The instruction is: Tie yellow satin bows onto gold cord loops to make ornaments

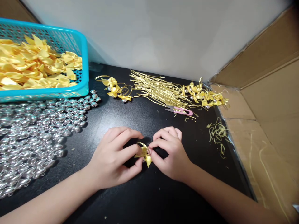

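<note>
Between my hands, just above the black table, is a yellow ribbon bow (147,159) with a loop of gold cord (143,144) rising from it. My left hand (120,155) pinches the bow's left side between thumb and forefinger, its other fingers curled over. The fingertips of my right hand (170,152) close on the cord at the bow's right edge. A small silvery bit shows beneath the bow, mostly hidden by the left thumb. Beyond the hands lie thread snips (183,111) with a pink handle, beside a bundle of cut gold cords (158,88).
A turquoise basket (85,62) of yellow bows (35,65) stands back left. Many silver beads (42,133) spread before it. Bows with beads and cord loops lie in two groups, one left (114,88) and one right (205,95). Cord scraps (218,133) lie near cardboard (263,149) at right.
</note>
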`<state>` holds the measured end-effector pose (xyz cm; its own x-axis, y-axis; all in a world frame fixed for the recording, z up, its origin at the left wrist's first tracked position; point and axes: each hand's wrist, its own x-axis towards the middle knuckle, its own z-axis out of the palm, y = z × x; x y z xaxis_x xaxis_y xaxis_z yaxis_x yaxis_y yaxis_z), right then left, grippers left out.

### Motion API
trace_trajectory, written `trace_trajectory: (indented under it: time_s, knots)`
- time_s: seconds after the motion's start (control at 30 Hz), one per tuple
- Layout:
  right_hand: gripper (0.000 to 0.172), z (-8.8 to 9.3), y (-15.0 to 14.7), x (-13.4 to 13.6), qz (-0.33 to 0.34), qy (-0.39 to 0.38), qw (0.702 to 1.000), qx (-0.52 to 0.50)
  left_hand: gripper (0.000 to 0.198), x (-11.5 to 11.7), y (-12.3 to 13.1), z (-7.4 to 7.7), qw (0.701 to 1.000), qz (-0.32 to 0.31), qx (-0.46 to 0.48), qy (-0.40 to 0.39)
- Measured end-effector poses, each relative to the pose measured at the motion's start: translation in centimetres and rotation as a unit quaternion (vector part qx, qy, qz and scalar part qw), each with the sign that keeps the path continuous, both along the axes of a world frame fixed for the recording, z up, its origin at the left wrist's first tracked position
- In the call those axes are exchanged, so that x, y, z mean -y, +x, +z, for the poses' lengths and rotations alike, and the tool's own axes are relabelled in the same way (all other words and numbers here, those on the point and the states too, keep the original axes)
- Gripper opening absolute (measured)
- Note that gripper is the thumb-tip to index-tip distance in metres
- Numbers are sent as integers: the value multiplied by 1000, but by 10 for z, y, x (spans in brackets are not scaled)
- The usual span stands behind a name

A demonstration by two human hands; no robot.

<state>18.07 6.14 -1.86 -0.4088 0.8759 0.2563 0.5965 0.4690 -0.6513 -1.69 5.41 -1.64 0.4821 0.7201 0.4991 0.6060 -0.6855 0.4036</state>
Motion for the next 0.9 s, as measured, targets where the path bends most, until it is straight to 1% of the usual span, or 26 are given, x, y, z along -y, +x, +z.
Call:
trace_trajectory:
  time_s: [0.13,0.23,0.4,0.57,0.73,0.9]
  knots:
    - [8,0,0,-1,-1,-1,1000,5,10,3,-1,0,999,-19,7,37]
    - [8,-1,0,0,-2,-2,1000,8,7,5,-1,-1,999,-33,0,38]
    - [9,-1,-1,0,-2,-2,1000,3,6,4,0,-1,1000,-5,2,27]
    - [10,-1,-1,-1,-4,-2,1000,3,6,1,-1,-1,1000,5,1,21]
    - [11,0,-1,-1,-3,-9,1000,14,6,-1,-3,-2,1000,7,-5,30]
    - [11,-1,0,0,-1,-8,1000,12,7,-2,-2,-2,1000,16,-8,16]
